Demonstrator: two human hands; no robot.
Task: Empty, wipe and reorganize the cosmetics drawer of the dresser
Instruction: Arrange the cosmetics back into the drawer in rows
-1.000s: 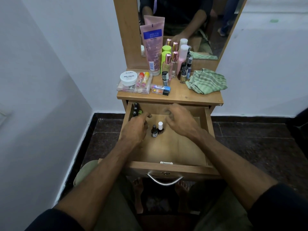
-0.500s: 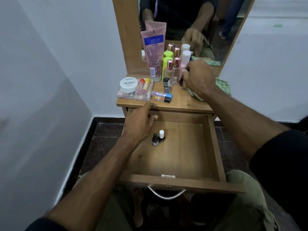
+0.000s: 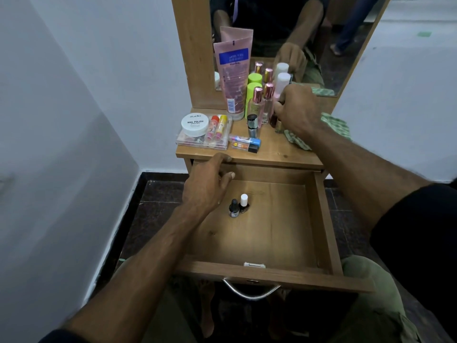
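The wooden drawer [image 3: 272,233] stands pulled out below the dresser top [image 3: 284,153]. Inside it a black-capped nail polish bottle [image 3: 233,208] and a white-capped one [image 3: 244,202] stand side by side. My left hand [image 3: 205,186] reaches into the drawer's back left corner, thumb at the dresser top's edge; its fingertips and that corner are hidden. My right hand [image 3: 296,110] is on the dresser top, fingers curled round small bottles [image 3: 277,123] beside the green checked cloth [image 3: 338,125].
The dresser top holds a pink tube [image 3: 233,78], green-capped and pink-capped bottles [image 3: 257,102], a silver bottle [image 3: 252,125], a clear box [image 3: 197,142] carrying a white tub [image 3: 194,124] and two lip balms, and small tubes [image 3: 247,142]. Behind them is a mirror [image 3: 333,45]. White walls close in left and right.
My right hand left the drawer, rose to the dresser top and closed on small bottles by the cloth. My left hand slid toward the drawer's back left corner.
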